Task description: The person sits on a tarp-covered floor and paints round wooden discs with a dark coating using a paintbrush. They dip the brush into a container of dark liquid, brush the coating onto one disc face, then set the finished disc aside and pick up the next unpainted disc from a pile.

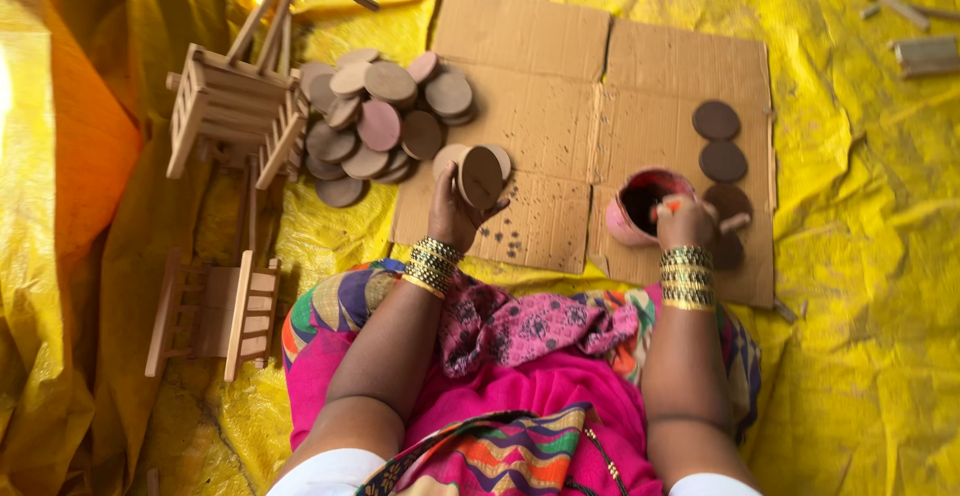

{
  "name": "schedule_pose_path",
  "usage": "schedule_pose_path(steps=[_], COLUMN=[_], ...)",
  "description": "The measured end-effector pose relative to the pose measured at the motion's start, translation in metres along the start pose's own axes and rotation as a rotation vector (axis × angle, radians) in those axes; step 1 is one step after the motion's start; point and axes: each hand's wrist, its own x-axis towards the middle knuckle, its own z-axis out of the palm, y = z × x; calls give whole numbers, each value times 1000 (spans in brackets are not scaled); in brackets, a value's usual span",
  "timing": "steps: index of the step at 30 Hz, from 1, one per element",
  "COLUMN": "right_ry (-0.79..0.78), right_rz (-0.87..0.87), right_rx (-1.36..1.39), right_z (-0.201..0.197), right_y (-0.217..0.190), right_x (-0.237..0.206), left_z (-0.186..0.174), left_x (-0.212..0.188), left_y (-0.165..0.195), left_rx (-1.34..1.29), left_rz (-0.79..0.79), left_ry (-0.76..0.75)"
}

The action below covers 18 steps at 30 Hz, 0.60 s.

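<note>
My left hand holds a round brown wooden disc upright over a flattened cardboard sheet. My right hand grips a brush by its wooden handle, with the tip at a pink pot of dark paint. To the right of the pot lie three dark painted discs in a column on the cardboard. A pile of several unpainted discs lies at the cardboard's left edge, just beyond my left hand.
A small wooden chair frame stands left of the pile and another lies near my left knee. Yellow plastic sheeting covers the ground. Wood scraps lie at the top right.
</note>
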Motion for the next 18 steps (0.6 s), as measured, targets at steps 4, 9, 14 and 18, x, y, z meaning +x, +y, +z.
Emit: schedule_pose_path(steps=[4,9,14,18], right_ry=[-136,-13,-112,33], right_rz=[-60,14,62,-40], right_rx=[-66,-78,-109,-51], right_z=[6,6,8,12], right_y=[-6,-6,-6,0], right_x=[11,11,8,10], left_z=[-1,-5,-3,-1], left_x=[13,13,13,10], left_y=[-2,-8,-3,-6], left_rx=[-49,-42,-37,-34], left_rz=[-7,-25,-3,-9], left_ry=[-24,-51,-16,-55])
